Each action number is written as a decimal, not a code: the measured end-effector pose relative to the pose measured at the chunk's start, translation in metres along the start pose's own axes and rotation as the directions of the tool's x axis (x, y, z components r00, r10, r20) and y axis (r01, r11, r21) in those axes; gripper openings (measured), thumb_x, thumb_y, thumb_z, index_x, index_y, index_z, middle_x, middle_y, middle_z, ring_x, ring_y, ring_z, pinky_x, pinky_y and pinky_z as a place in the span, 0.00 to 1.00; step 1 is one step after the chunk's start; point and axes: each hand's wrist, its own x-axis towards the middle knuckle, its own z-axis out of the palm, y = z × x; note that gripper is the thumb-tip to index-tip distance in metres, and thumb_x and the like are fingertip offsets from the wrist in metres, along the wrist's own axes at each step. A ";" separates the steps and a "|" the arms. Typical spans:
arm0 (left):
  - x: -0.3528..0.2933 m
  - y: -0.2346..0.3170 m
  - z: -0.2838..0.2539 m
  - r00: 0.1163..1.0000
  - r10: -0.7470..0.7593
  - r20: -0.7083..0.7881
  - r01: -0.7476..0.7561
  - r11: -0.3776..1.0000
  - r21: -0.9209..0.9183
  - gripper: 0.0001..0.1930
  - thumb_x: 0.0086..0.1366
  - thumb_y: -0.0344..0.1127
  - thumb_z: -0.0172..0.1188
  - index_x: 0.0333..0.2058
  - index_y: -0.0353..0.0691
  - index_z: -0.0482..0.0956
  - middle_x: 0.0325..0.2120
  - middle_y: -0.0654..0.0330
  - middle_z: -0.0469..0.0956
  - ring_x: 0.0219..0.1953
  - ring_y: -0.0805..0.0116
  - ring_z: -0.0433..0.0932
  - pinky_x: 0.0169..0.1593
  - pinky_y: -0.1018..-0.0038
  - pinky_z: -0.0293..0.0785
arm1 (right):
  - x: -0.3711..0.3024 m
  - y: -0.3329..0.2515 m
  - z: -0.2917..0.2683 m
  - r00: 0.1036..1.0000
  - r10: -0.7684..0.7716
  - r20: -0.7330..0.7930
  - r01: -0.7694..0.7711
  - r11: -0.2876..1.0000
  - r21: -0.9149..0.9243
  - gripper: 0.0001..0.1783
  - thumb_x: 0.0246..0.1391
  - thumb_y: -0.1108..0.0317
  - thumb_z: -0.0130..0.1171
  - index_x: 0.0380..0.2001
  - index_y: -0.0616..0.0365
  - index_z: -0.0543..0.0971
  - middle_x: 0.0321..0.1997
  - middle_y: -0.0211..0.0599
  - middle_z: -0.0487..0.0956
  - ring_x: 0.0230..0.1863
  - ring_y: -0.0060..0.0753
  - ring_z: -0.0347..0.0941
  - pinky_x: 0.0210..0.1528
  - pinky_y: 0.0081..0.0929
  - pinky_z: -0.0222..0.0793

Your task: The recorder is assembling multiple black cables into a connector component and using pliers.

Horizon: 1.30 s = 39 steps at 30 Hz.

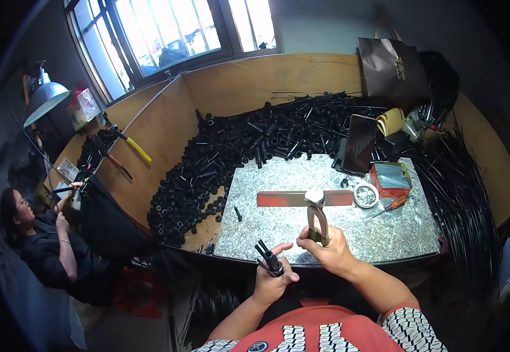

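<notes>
My left hand (271, 287) is closed around a black tubular part (271, 260) with several thin prongs sticking up. It is held just off the front edge of the speckled stone slab (278, 230). To its right, my right hand (336, 253) grips the handles of a pair of pincers (317, 216). The pincers' rounded metal head points away from me, over a red and grey flat bar (281, 199) lying on the slab. The two hands are close together but apart. A small black pin-like piece (238, 214) lies on the slab's left side.
Black tubular parts (249, 132) are heaped behind and left of the slab. On the right are a white round dish (366, 195), a red box of thin rods (391, 179), an orange-handled screwdriver (395, 203), a phone (360, 144) and black rods (463, 193). Another person (52, 246) works at far left.
</notes>
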 end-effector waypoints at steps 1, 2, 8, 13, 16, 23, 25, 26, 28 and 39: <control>-0.001 0.000 0.001 1.000 0.007 -0.013 -0.007 1.000 -0.009 0.40 0.51 0.41 0.70 0.55 0.27 0.57 0.16 0.68 0.67 0.19 0.79 0.67 0.27 0.83 0.64 | -0.002 0.003 0.002 1.000 0.004 -0.004 -0.003 0.999 0.047 0.04 0.49 0.72 0.59 0.27 0.61 0.77 0.26 0.33 0.77 0.29 0.22 0.72 0.35 0.23 0.68; -0.002 -0.001 0.002 1.000 0.015 -0.026 -0.015 1.000 -0.019 0.40 0.51 0.40 0.70 0.55 0.28 0.57 0.16 0.68 0.67 0.19 0.79 0.67 0.27 0.83 0.64 | -0.003 0.005 0.003 1.000 0.002 -0.010 -0.001 0.999 0.048 0.04 0.49 0.72 0.59 0.27 0.61 0.77 0.26 0.33 0.77 0.29 0.22 0.72 0.35 0.23 0.68; 0.001 -0.013 -0.005 0.999 0.006 -0.044 -0.011 0.993 -0.122 0.42 0.48 0.38 0.72 0.56 0.29 0.56 0.17 0.67 0.68 0.20 0.79 0.67 0.27 0.83 0.64 | -0.017 0.003 0.013 0.991 0.057 0.123 -0.086 0.965 0.249 0.05 0.49 0.73 0.60 0.29 0.62 0.76 0.29 0.34 0.78 0.33 0.22 0.75 0.37 0.22 0.70; -0.002 -0.015 -0.007 0.999 -0.021 -0.026 0.016 0.986 -0.167 0.44 0.47 0.38 0.73 0.57 0.32 0.55 0.25 0.65 0.73 0.22 0.79 0.68 0.27 0.83 0.64 | -0.017 0.000 0.017 0.987 -0.117 0.111 0.102 0.986 0.133 0.04 0.48 0.75 0.60 0.28 0.62 0.76 0.29 0.36 0.79 0.32 0.27 0.77 0.36 0.25 0.72; -0.002 -0.005 0.002 0.996 -0.055 -0.076 0.035 0.969 -0.245 0.45 0.45 0.39 0.74 0.57 0.34 0.55 0.33 0.63 0.75 0.24 0.79 0.70 0.28 0.83 0.64 | -0.017 0.007 0.020 0.973 -0.198 0.115 0.184 0.976 0.119 0.06 0.48 0.76 0.60 0.31 0.62 0.76 0.29 0.38 0.78 0.30 0.31 0.77 0.34 0.25 0.71; -0.004 -0.005 0.003 0.998 -0.018 -0.061 0.001 0.962 -0.272 0.44 0.47 0.41 0.72 0.57 0.29 0.56 0.34 0.64 0.80 0.39 0.80 0.76 0.47 0.80 0.68 | -0.018 0.002 0.021 0.972 -0.212 0.105 0.201 0.974 0.108 0.06 0.47 0.77 0.59 0.31 0.62 0.76 0.28 0.39 0.78 0.30 0.34 0.77 0.34 0.27 0.72; -0.005 -0.007 0.003 0.997 -0.009 -0.072 -0.012 0.958 -0.285 0.44 0.47 0.41 0.72 0.57 0.29 0.57 0.34 0.63 0.80 0.39 0.79 0.75 0.47 0.80 0.69 | -0.020 0.002 0.020 0.967 -0.228 0.111 0.220 0.972 0.083 0.05 0.46 0.77 0.59 0.30 0.62 0.77 0.28 0.39 0.78 0.30 0.35 0.77 0.34 0.27 0.72; -0.005 -0.011 0.001 0.998 0.007 -0.064 -0.023 0.967 -0.254 0.43 0.47 0.41 0.72 0.56 0.33 0.56 0.34 0.64 0.77 0.34 0.78 0.73 0.39 0.81 0.67 | -0.020 0.001 0.021 0.967 -0.230 0.111 0.221 0.972 0.085 0.05 0.46 0.77 0.59 0.30 0.62 0.77 0.28 0.39 0.78 0.30 0.35 0.77 0.34 0.27 0.72; -0.006 -0.012 0.000 0.998 0.022 -0.052 -0.033 0.974 -0.223 0.42 0.47 0.40 0.73 0.55 0.37 0.56 0.33 0.65 0.73 0.29 0.78 0.71 0.30 0.82 0.65 | -0.022 0.001 0.022 0.970 -0.223 0.100 0.215 0.973 0.080 0.05 0.46 0.77 0.59 0.30 0.62 0.77 0.28 0.40 0.78 0.31 0.36 0.77 0.33 0.27 0.72; -0.006 -0.003 0.002 0.995 -0.039 -0.087 0.021 0.979 -0.203 0.46 0.45 0.43 0.73 0.57 0.29 0.57 0.34 0.64 0.79 0.39 0.79 0.75 0.46 0.80 0.68 | -0.020 -0.001 0.025 0.958 -0.279 0.073 0.273 0.959 0.078 0.04 0.46 0.78 0.58 0.29 0.62 0.77 0.28 0.41 0.78 0.30 0.39 0.77 0.33 0.28 0.72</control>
